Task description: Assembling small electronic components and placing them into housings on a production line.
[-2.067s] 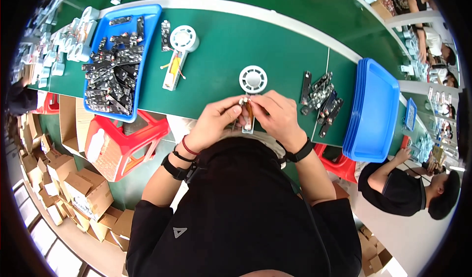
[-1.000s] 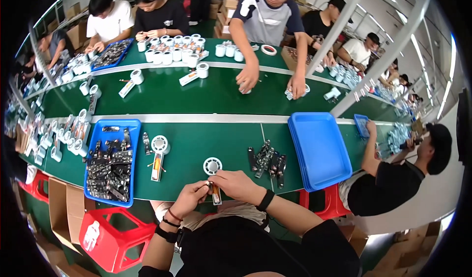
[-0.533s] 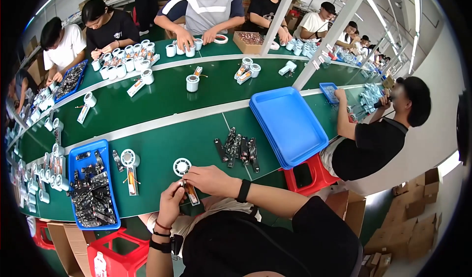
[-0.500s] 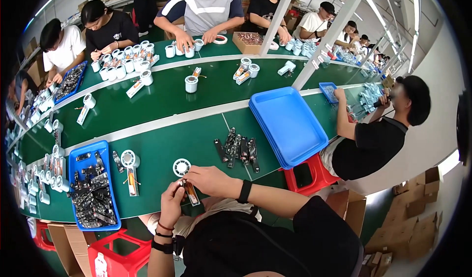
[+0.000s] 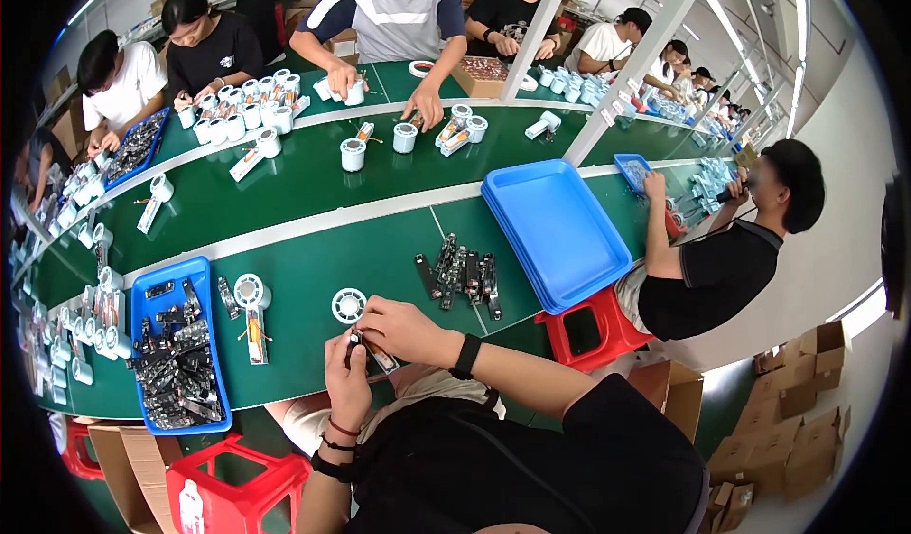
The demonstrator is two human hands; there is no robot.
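At the table's near edge lies a white unit with a round vented head [image 5: 348, 304], like a small handheld fan; its opened handle [image 5: 382, 359] slants down toward me. My left hand [image 5: 347, 375] is closed on a small black part [image 5: 355, 340] beside that handle. Over the handle's upper part is my right hand [image 5: 403, 330], its fingers bent and pinched at the black part; exactly what they grip is hidden. To the left, a similar white unit [image 5: 250, 292] lies with its orange-filled handle exposed. A small black module [image 5: 228, 299] lies beside it.
A blue tray [image 5: 218, 382] of black modules stands left; loose black modules [image 5: 460, 278] lie right of centre. Stacked blue trays [image 5: 560, 240] stand farther right. White units [image 5: 352, 155] rest on the green conveyor beyond. Co-workers sit opposite and at right. Red stools [image 5: 237, 496] stand below.
My left hand has turned more upright, and the black part now shows between its fingers. Units on the conveyor have shifted left; a co-worker opposite reaches to another unit there.
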